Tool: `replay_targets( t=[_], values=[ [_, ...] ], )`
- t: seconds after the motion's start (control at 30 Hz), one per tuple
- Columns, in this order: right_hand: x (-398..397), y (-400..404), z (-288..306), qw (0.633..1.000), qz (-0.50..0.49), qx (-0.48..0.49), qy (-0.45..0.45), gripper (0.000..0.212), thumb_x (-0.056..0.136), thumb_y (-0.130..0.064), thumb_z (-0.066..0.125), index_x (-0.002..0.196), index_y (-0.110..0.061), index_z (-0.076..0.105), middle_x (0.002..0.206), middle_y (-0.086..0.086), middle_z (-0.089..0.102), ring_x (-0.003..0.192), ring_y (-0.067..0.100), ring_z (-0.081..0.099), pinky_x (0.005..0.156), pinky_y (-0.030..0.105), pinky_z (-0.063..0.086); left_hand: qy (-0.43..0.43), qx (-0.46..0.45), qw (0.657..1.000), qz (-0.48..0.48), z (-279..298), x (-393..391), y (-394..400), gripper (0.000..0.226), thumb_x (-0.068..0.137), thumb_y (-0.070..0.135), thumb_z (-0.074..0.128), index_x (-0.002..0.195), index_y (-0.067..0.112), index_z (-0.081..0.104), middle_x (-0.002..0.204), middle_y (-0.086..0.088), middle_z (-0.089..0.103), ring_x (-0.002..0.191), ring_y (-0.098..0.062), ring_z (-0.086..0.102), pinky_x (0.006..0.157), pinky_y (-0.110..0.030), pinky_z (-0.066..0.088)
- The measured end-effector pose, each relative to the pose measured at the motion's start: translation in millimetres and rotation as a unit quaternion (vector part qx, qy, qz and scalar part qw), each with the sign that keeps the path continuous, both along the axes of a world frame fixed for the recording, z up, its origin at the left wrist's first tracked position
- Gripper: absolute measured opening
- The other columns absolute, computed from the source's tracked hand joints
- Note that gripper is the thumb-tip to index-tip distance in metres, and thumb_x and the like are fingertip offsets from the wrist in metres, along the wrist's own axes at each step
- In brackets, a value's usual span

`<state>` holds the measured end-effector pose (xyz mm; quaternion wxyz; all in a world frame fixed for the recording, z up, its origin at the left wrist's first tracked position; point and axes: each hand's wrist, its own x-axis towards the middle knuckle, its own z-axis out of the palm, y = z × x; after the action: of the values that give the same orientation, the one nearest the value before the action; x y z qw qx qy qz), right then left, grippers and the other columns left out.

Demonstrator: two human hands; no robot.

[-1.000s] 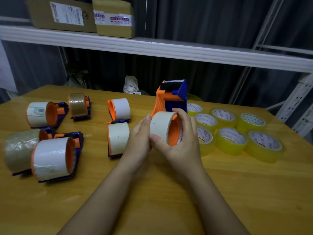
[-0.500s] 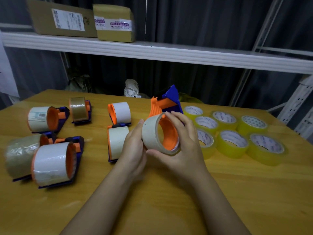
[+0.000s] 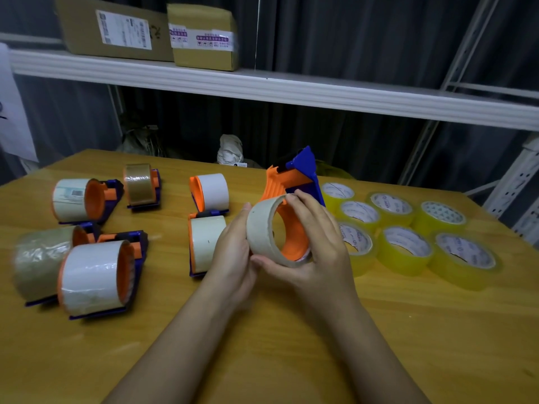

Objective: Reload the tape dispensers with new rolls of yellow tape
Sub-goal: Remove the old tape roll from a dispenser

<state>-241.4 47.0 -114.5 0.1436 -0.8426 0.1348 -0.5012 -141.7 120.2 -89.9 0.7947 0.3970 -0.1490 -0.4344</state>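
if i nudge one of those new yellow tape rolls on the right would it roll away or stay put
Probably stays put: each yellow tape roll lies flat on its side on the table, so a nudge should slide it, not roll it. It looks thickly wound, so likely stiff and fairly heavy for its size. The rolls sit close together, so a push may bump a neighbour.

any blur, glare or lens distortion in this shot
Head view: wide-angle bend curves the white shelf; the brown-taped dispenser at far left is smeared; soft glare on the yellow tape rolls; both hands and the empty cardboard core stay fairly sharp.

Both hands (image 3: 315, 246) grip cardboard core (image 3: 262, 231) on dispenser (image 3: 294, 182)
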Motion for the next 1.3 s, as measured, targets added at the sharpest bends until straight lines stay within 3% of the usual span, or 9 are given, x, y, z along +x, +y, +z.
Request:
replay_targets(
  t=[0.27,0.43,0.57,0.73,0.83,0.97,1.03,1.17,1.3],
  values=[
    [2,-2,-1,1.000,0.005,-0.005,-0.010,0.081,0.072,-0.054,0.074,0.135,-0.008,0.051,0.141,0.007,0.050,0.131,0.022,0.046,0.108,0.031,0.038,-0.015,-0.011,1.000,-0.008,-1,0,2,0.041,0.099,0.038,0.040,0.113,0.006,0.062,0.092,-0.008,0.073,0.081,-0.014,0.071,0.066,-0.025,0.057],
    [0,1,0,1.000,0.001,0.005,-0.028,0.080,0.072,-0.055,0.072,0.135,-0.013,0.048,0.141,0.005,0.049,0.132,0.020,0.045,0.107,0.030,0.039,-0.001,-0.090,0.995,-0.051,1,-1,8,0.051,0.098,0.030,0.035,0.083,0.008,0.078,0.091,-0.010,0.073,0.083,-0.018,0.071,0.075,-0.028,0.058],
    [1,1,0,0.999,-0.006,-0.004,-0.036,0.080,0.071,-0.055,0.073,0.135,-0.013,0.049,0.140,0.005,0.050,0.131,0.022,0.045,0.105,0.039,0.042,-0.008,-0.107,0.993,-0.052,1,-3,8,0.050,0.098,0.028,0.036,0.077,0.012,0.079,0.085,-0.007,0.073,0.079,-0.015,0.071,0.070,-0.026,0.058],
    [0,1,1,0.999,-0.014,0.002,-0.043,0.082,0.071,-0.055,0.073,0.134,-0.009,0.052,0.140,0.007,0.051,0.132,0.023,0.045,0.104,0.043,0.043,-0.018,-0.101,0.993,-0.067,2,-2,7,0.053,0.099,0.032,0.035,0.079,0.010,0.079,0.089,-0.009,0.073,0.082,-0.016,0.071,0.073,-0.027,0.059],
    [0,1,2,0.999,-0.018,-0.007,-0.037,0.084,0.071,-0.056,0.072,0.137,-0.011,0.049,0.142,0.004,0.049,0.133,0.021,0.043,0.106,0.040,0.041,-0.038,-0.075,0.994,-0.067,4,0,6,0.052,0.100,0.038,0.033,0.096,0.006,0.073,0.099,-0.013,0.072,0.090,-0.019,0.071,0.080,-0.031,0.057],
    [-4,2,6,0.998,0.021,0.066,-0.006,0.101,0.065,-0.067,0.070,0.147,-0.033,0.024,0.144,-0.013,0.038,0.134,0.010,0.037,0.107,0.027,0.037,-0.092,-0.032,0.995,-0.025,0,0,3,0.044,0.099,0.038,0.036,0.107,0.007,0.066,0.094,-0.007,0.074,0.086,-0.014,0.071,0.072,-0.028,0.056],
    [-7,3,8,0.993,0.054,0.103,-0.033,0.089,0.075,-0.069,0.062,0.147,-0.033,0.025,0.141,-0.009,0.043,0.132,0.009,0.040,0.103,0.026,0.039,-0.128,-0.016,0.992,0.012,-1,4,4,0.041,0.097,0.038,0.039,0.108,0.008,0.065,0.091,-0.005,0.072,0.082,-0.014,0.069,0.070,-0.026,0.052],
    [-13,-6,14,0.985,-0.111,-0.102,-0.087,0.042,0.094,-0.032,0.050,0.132,-0.015,0.051,0.129,0.005,0.057,0.118,0.023,0.045,0.101,0.029,0.033,-0.276,-0.004,0.956,0.102,6,11,8,0.038,0.099,0.028,0.040,0.082,0.003,0.063,0.068,-0.002,0.064,0.064,-0.013,0.060,0.057,-0.024,0.044],
    [-21,-9,37,0.971,-0.143,-0.187,0.037,0.058,0.077,-0.015,0.047,0.134,-0.022,0.056,0.145,0.004,0.047,0.136,0.028,0.031,0.107,0.048,0.023,-0.419,0.001,0.896,0.147,12,20,8,0.051,0.095,0.028,0.051,0.064,-0.013,0.045,0.058,-0.029,0.040,0.052,-0.024,0.039,0.048,-0.036,0.027]
  ],
)
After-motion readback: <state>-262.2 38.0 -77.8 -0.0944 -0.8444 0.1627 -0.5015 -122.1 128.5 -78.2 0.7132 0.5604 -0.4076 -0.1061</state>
